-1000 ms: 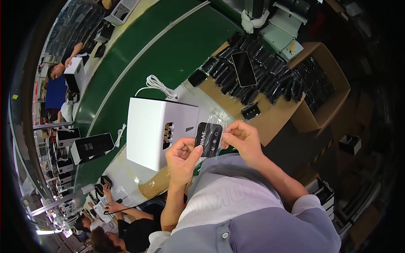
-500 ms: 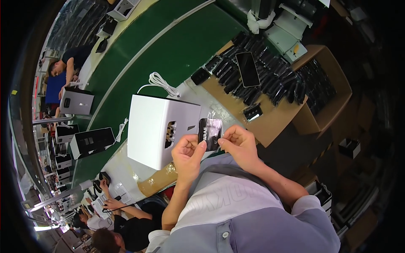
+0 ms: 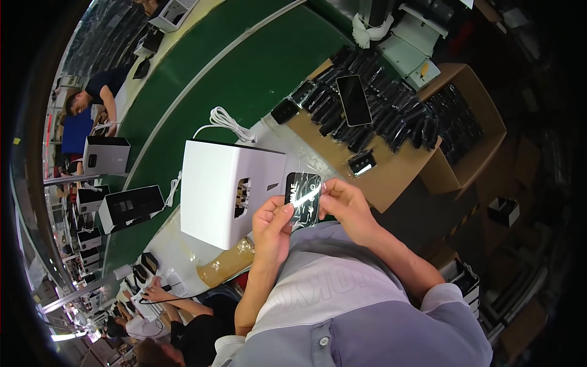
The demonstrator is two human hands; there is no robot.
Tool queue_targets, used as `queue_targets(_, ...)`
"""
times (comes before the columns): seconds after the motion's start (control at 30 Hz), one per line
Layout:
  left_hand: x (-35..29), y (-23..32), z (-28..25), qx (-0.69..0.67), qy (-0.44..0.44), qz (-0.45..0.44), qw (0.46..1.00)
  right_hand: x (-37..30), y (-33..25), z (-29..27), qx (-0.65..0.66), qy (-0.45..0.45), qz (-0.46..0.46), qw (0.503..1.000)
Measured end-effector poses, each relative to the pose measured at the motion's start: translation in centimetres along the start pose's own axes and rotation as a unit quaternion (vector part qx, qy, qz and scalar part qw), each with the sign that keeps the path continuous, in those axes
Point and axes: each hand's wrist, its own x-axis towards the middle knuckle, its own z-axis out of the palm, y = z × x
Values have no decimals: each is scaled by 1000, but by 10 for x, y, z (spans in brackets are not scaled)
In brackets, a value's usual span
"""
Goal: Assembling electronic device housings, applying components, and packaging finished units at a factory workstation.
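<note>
Between my two hands is a flat black panel (image 3: 303,194) in clear plastic film, with light reflecting off it. My left hand (image 3: 273,221) grips its left edge, thumb lying on the front. The fingers of my right hand (image 3: 343,207) pinch the film at the right edge. Just left of the panel stands a large white box-shaped appliance housing (image 3: 211,192). Its side facing my hands has a rounded opening (image 3: 242,197) with metal parts showing inside. A coiled white cable (image 3: 227,122) lies behind the housing on the green belt.
Many black film-wrapped parts (image 3: 379,110) lie on cardboard at the right, a phone (image 3: 354,101) on top. Beyond them stands an open carton (image 3: 468,122) of similar parts. The green conveyor (image 3: 238,61) carries more housings (image 3: 131,208) at the left. Co-workers (image 3: 189,324) sit at lower left.
The panel has tilted, so a bright reflection now crosses it and more film shows below. My hands stay at its two edges. The whole view has shifted slightly.
</note>
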Motion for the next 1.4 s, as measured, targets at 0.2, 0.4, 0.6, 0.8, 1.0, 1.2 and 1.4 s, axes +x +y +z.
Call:
queue_targets(0.2,-1,0,-12,55,-47,3,997,17,-5,-17,99,-24,63,993)
queue_targets(0.4,-3,13,-18,89,-57,14,994,21,-23,-2,84,27,74,993)
queue_targets(0.6,-5,5,-23,166,-31,70,983,18,-14,6,-197,110,-171,959)
queue_targets(0.8,-11,5,-9,207,-26,104,973,20,-19,28,-332,76,-287,895)
queue_targets(1.0,-16,6,-7,215,-10,142,966,23,-19,22,-335,17,-302,892)
queue_targets(1.2,-17,-1,-10,249,14,190,950,20,-22,22,-342,17,-238,909)
queue_targets(1.4,-16,-7,-6,286,23,235,929,25,-21,21,-357,2,-224,907)
